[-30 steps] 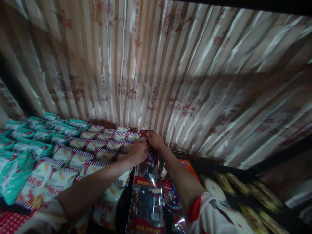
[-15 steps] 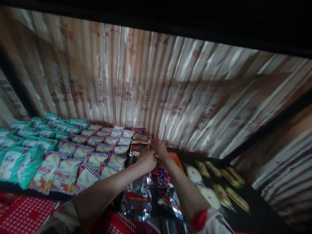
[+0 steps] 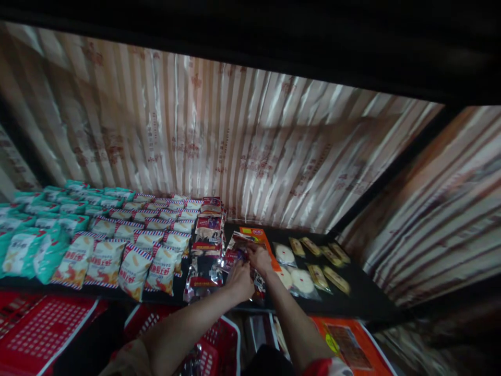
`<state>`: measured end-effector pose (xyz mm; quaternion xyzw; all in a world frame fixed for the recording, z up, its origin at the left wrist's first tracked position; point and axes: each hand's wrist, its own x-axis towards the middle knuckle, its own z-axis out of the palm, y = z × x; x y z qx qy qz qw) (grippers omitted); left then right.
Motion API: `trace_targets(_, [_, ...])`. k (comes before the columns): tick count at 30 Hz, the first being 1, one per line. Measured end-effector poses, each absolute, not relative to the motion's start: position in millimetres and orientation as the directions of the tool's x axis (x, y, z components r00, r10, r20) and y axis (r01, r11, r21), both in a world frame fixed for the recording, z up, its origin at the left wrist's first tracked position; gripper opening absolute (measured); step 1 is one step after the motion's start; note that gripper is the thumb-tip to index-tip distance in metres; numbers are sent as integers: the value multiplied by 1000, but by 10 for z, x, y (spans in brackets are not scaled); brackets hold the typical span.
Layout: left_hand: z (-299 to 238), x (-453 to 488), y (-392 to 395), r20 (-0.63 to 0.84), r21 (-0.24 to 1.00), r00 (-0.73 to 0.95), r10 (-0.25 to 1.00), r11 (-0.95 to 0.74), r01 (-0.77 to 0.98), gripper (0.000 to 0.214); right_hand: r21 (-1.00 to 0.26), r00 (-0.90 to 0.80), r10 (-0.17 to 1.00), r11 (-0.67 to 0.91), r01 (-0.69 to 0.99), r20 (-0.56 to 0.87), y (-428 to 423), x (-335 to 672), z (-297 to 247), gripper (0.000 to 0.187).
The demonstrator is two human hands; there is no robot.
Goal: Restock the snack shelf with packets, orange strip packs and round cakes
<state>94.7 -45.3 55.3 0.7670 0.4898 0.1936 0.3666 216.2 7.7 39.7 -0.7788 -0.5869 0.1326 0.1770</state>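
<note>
Fingers [image 3: 253,249] of left hand [image 3: 241,278] and right hand [image 3: 259,257] close together, curled at right side of dark-red packet [image 3: 234,257]; too dim to tell whether clamped on it or only pressing. Packet tilted over black shelf [image 3: 366,295], just right of row of similar packets [image 3: 209,230], in front of orange packet [image 3: 266,240]. Farther left, striped-edge white bags [image 3: 135,269], then teal bags [image 3: 23,253]. To right, round white items [image 3: 303,282] in clear wrap, then yellowish packets [image 3: 319,278]. Below shelf edge, red baskets [image 3: 47,326].

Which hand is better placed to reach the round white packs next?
Probably the right hand: it is nearer the round white packs, while the left hand lies farther to their left. Both hands are at a dark packet.
</note>
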Motion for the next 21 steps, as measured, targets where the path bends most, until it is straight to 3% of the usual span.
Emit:
trace_targets(6, [286, 1079, -540, -145, 783, 411, 900, -150, 604, 59, -469, 274, 961, -260, 844, -41, -45, 2241, 248, 29])
trace_targets(21, [172, 1114, -565, -207, 684, 398, 894, -159, 712, 55, -430, 401, 913, -390, 814, -70, 166, 2289, 199, 33])
